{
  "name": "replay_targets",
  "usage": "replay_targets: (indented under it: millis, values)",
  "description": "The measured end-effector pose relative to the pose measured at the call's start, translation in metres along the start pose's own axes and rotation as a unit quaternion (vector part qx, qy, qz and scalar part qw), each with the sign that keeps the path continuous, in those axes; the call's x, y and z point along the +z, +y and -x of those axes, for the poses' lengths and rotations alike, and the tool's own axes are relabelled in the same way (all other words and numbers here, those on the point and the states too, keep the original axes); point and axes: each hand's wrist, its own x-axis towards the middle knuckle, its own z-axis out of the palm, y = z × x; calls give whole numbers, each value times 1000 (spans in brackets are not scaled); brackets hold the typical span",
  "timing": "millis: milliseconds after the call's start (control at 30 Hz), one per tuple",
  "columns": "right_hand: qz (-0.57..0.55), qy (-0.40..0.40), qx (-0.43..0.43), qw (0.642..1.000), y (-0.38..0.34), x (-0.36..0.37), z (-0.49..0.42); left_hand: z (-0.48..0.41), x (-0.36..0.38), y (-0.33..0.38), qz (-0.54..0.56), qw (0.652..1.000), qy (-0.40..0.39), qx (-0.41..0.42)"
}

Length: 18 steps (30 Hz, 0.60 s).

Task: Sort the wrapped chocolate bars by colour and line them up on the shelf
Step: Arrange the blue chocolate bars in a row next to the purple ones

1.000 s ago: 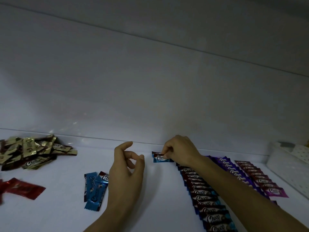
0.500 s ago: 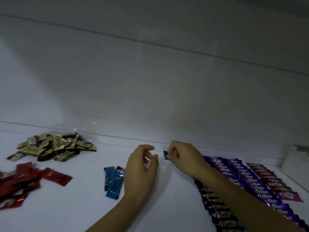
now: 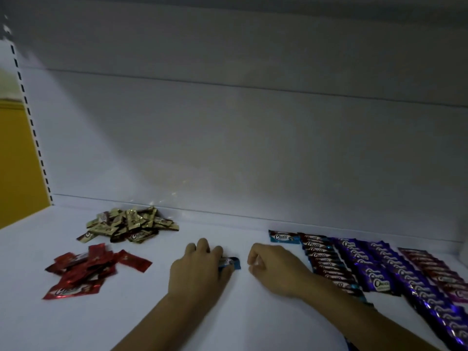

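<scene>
Left hand (image 3: 200,271) grasps the loose blue bars (image 3: 230,263) mid-shelf (image 3: 253,320).
Right hand (image 3: 274,267) sits at three o'clock, fingers clenched, empty; likely ready to feed the blue row (image 3: 326,266) at two o'clock; red pile (image 3: 86,271) unsorted at nine.
</scene>
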Motion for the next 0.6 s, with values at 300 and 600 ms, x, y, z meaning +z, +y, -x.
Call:
replay_targets:
  millis: [300,600]
  values:
    - [-275,65,64,957,3,-6,11,-27,-6,6,300,945,12,132]
    - [-391,159,133,897,29,-58,28,-38,14,37,532,844,20,66]
